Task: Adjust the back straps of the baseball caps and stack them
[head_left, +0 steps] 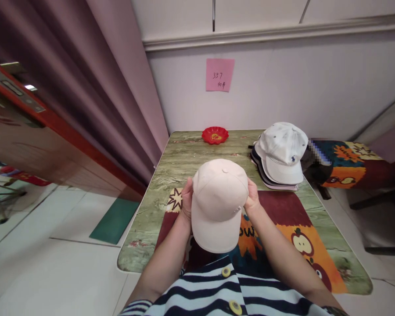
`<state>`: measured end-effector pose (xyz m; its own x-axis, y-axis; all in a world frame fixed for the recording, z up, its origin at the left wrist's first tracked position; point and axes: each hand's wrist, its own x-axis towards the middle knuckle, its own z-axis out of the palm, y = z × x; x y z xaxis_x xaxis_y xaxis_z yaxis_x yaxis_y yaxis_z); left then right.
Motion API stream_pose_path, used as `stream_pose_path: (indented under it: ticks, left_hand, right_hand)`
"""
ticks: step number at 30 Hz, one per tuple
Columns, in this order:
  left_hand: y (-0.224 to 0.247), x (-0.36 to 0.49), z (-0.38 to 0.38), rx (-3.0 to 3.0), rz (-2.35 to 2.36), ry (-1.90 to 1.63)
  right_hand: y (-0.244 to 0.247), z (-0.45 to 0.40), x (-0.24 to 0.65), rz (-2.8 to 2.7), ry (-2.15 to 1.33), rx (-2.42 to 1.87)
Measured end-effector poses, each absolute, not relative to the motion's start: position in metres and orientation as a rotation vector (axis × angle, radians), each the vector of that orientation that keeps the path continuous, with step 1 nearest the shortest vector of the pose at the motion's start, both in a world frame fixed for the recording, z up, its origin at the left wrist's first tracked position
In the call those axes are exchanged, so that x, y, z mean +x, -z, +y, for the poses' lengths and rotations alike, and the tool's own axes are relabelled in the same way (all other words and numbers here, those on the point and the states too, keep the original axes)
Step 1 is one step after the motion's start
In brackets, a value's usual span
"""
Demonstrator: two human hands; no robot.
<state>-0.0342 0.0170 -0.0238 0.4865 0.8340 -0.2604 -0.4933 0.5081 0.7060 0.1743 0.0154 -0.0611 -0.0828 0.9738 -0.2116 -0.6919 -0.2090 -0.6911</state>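
Observation:
A cream baseball cap [219,193] is held up in front of me over the table, its brim pointing toward my body. My left hand [187,197] grips the cap's left side, and its fingertips are partly hidden behind the crown. On the opposite side my right hand [252,197] holds the cap's edge, with its fingers tucked partly out of sight. To the right, a white baseball cap [281,149] with a small dark emblem tops a stack of caps on the table; darker and pinkish brims show beneath it.
A red scalloped dish [215,135] sits at the table's back edge. Under my arms lies a colourful patterned mat [283,210] on the wood-look table [141,237]. A pink note [220,75] is on the wall. A curtain [125,87] and wooden door [69,140] stand left; a patterned stool [345,162] is right.

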Motion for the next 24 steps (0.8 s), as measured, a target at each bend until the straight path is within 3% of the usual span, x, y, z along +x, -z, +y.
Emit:
stream_pose_path:
  ticks: [10, 19, 24]
  left_hand:
    - [0.075, -0.046, 0.005, 0.355, 0.731, -0.67]
    - [0.066, -0.033, 0.033, 0.3, 0.902, -1.071]
    - [0.07, -0.024, 0.042, 0.283, 0.944, -1.207]
  right_hand:
    - [0.075, 0.02, 0.2, -0.335, -1.648, -0.713]
    - [0.057, -0.023, 0.17, -0.285, -1.791, -0.713]
    - [0.056, -0.072, 0.143, -0.258, -1.544, -0.771]
